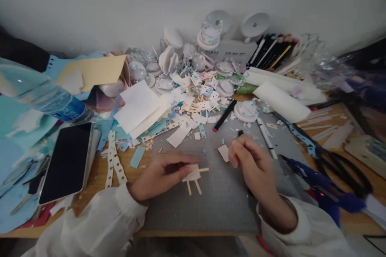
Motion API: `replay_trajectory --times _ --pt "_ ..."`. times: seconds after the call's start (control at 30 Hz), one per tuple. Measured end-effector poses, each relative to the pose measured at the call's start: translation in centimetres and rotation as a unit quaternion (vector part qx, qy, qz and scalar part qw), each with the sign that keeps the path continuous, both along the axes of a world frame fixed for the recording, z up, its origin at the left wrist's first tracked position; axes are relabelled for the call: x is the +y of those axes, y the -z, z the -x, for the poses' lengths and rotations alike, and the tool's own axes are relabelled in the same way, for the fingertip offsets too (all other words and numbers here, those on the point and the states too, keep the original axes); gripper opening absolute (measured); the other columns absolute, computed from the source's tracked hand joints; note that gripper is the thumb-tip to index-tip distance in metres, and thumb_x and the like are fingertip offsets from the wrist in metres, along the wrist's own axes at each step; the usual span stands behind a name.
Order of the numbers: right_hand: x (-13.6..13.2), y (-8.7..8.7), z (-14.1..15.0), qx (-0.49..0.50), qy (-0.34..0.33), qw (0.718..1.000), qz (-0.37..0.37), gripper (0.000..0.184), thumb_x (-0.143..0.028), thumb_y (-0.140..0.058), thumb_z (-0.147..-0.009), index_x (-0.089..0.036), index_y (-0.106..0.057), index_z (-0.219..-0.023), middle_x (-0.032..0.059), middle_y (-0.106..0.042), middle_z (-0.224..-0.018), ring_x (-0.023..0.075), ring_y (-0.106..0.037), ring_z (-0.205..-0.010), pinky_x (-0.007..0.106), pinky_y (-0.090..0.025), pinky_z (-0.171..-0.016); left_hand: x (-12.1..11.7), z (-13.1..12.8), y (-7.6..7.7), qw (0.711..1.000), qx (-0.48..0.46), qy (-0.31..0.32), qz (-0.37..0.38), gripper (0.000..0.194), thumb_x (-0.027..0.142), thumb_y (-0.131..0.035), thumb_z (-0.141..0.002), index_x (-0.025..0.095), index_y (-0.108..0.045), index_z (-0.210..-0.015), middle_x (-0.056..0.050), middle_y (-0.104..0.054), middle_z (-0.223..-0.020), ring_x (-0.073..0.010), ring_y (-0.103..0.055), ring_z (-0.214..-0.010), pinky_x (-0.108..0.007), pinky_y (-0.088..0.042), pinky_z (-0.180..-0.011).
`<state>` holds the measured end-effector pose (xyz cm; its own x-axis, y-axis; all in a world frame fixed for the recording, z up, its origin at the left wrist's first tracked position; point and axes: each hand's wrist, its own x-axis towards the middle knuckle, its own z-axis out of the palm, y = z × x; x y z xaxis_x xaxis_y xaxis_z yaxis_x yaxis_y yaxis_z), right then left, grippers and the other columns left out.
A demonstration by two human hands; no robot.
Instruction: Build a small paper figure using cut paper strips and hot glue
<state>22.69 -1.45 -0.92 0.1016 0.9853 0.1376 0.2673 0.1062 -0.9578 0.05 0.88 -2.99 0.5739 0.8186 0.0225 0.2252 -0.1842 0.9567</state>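
Observation:
My left hand (165, 173) pinches a small white paper piece (192, 172) low over the grey cutting mat (217, 213). Thin pale yellow strips stick out from that piece, two downward and one to the right. My right hand (252, 164) is closed, fingertips together, above the mat's right half. Beside its fingertips is a small pale pink paper square (223, 153); whether the fingers touch it I cannot tell. A dark tip (240, 133) shows just behind this hand, and whatever the fingers hold is hidden.
A heap of paper cut-outs (208, 92) lies at the mat's back, near a black marker (224, 115). To the right are a blue glue gun (325, 188) with a red light and black-handled scissors (346, 172). A phone (68, 162) and a water bottle (45, 92) stand left.

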Motion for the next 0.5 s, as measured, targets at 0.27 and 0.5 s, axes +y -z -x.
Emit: replay_trajectory --times 0.27,0.5 --pt "-1.7 2.8 -2.7 -0.432 0.025 0.895 -0.106 0.013 -0.030 -0.058 -0.089 -0.018 -0.061 -0.087 0.0082 -0.059 -0.088 0.0234 -0.054 -0.086 0.036 -0.042 -0.076 0.4 1.1 -0.5 0.968 0.099 0.024 -0.229 0.031 0.026 -0.060 -0.090 0.025 -0.066 -0.120 -0.012 -0.063 -0.123 -0.0267 -0.055 -0.118 -0.044 -0.043 -0.101" --pt "-2.3 3.6 -2.8 -0.485 0.001 0.870 -0.085 0.018 -0.021 -0.051 -0.092 -0.016 -0.067 -0.087 0.0113 -0.063 -0.089 0.0260 -0.055 -0.085 0.040 -0.041 -0.079 -2.7 3.8 -3.0 0.975 0.015 -0.120 -0.186 0.023 0.020 -0.054 -0.093 0.024 -0.070 -0.109 -0.007 -0.068 -0.110 -0.0223 -0.060 -0.108 -0.036 -0.044 -0.096"
